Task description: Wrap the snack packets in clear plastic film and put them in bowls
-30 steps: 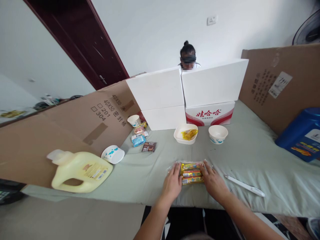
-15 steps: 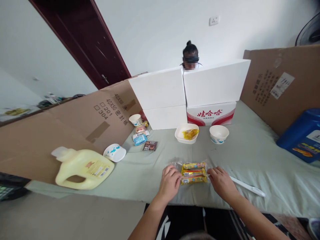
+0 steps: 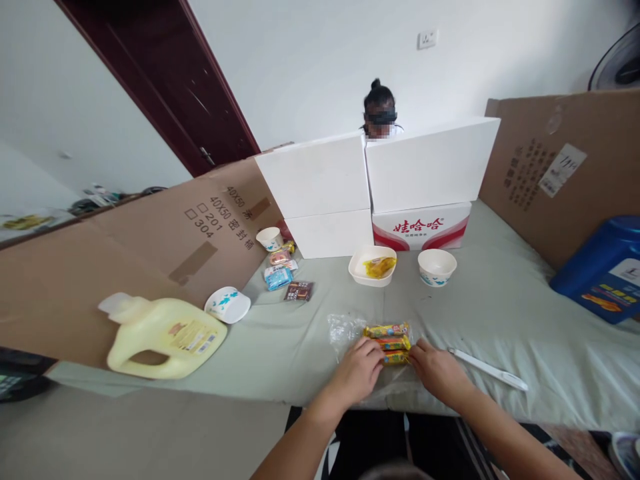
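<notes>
Three yellow-wrapped snack sticks (image 3: 387, 331) lie side by side in front of me on a crumpled clear plastic bag (image 3: 345, 333). My left hand (image 3: 357, 373) covers the left ends of the middle and nearest sticks, its fingers bent and closed on the middle one. At the right ends of the same sticks, my right hand (image 3: 437, 373) has its thumb and fingertips pinched together on the middle stick's wrapper end. A white long-handled tool (image 3: 493, 370) rests just right of that hand, its far end close to the knuckles.
A white tray (image 3: 357, 272) with a yellow packet and a paper bowl (image 3: 437, 270) stand beyond the sticks. Leftward are snack packets (image 3: 280, 277), a tipped bowl (image 3: 227, 305) and a yellow jug (image 3: 165, 337). White boxes (image 3: 320, 180) screen a person (image 3: 380, 110). A blue bottle (image 3: 607, 270) lies right.
My left hand has moved right and nearer, from the bag's left edge onto the sticks' left ends, uncovering the bag. My right hand has shifted slightly left and closer to me.
</notes>
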The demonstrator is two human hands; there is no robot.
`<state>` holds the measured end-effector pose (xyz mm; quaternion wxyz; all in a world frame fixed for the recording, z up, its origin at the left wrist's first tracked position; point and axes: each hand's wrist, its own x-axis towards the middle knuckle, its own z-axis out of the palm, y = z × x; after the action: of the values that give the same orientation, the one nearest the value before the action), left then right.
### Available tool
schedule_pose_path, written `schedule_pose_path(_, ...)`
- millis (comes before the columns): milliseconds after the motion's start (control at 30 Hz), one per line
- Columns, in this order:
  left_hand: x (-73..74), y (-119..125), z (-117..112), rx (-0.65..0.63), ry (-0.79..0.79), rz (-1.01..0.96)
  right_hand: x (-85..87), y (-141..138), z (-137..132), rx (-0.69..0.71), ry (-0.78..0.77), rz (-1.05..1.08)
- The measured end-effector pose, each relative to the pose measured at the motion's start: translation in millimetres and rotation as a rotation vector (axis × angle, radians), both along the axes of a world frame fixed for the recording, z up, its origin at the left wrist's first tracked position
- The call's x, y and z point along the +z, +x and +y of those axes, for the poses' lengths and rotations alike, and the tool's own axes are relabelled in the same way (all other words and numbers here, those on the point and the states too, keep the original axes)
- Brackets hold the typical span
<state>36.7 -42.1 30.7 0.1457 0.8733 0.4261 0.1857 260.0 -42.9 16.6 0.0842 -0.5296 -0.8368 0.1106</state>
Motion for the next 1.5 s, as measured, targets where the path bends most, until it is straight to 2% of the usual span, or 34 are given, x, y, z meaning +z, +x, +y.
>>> schedule_pose_path(200,-9.7,8.3,32.5,0.029,-0.031,0.193,-28.7,7.3,20.0,0.031,0.258,0.036)
schedule_pose_path(400,-6.2,10.2,45.7,0.005,-0.061,0.264,-64.0,18.1,26.7,0.029,0.338,-0.002)
schedule_pose_path(567,-2.4,5.1,45.8,-0.018,-0.034,0.205,-70.7,18.0,27.2,0.046,0.382,-0.036)
schedule_pose_path(667,3.9,-8.2,58.3,0.000,-0.072,0.069,-71.6,18.4,27.2,0.045,0.389,-0.030)
schedule_pose_path(733,13.3,-17.2,77.0,0.041,-0.089,-0.028,-72.6,18.3,27.5,0.037,0.378,-0.026)
schedule_pose_path(833,34.2,-22.6,119.3,0.169,-0.052,-0.082,-73.6,17.4,28.1,0.023,0.339,-0.031)
schedule_pose_path(967,59.3,-7.7,186.2,0.324,0.054,-0.071,-72.5,16.2,28.2,0.021,0.330,-0.037)
schedule_pose_path(1067,63.2,9.6,226.8,0.488,0.023,-0.048,-70.2,16.6,27.9,0.027,0.353,-0.031)
schedule_pose_path(1167,55.9,18.1,247.1,0.537,0.000,-0.029,-67.7,18.0,27.9,0.039,0.339,-0.029)
schedule_pose_path(1233,50.2,16.7,246.6,0.537,0.013,-0.024,-66.1,18.9,27.8,0.041,0.315,-0.027)
schedule_pose_path(1333,43.9,7.7,223.8,0.519,0.087,-0.042,-63.8,19.2,27.7,0.035,0.277,-0.018)
schedule_pose_path(1433,33.4,-2.6,176.8,0.450,0.151,-0.063,-61.3,18.1,27.3,0.023,0.235,-0.010)
schedule_pose_path(1500,20.7,-8.2,136.7,0.342,0.165,-0.078,-60.0,16.4,26.2,0.005,0.218,-0.009)
